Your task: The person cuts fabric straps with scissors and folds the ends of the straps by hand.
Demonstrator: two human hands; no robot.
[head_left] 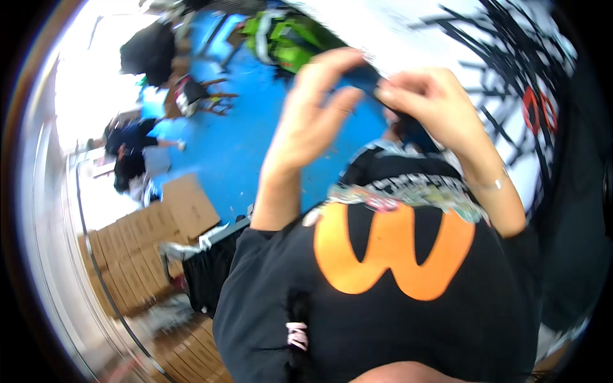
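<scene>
My left hand [313,112] is raised, thumb and fingers curved around the near end of a black strip [364,75]; the image is blurred there. Close on its right, my right hand [434,102] pinches the same strip between thumb and fingers. The dark material seems to run on below my right hand, partly hidden. Beyond both hands lies the edge of a white table [389,29]. Many black strips [504,45] are spread over that table, with red-handled scissors [539,110] among them at the right.
A bright green bag [287,41] lies on the blue floor [242,140] beyond my left hand. Stacked cardboard boxes [137,255] stand at the lower left, beside a black bag [207,274]. A person in dark clothes [131,143] is farther off at the left, near a wooden stool [217,99].
</scene>
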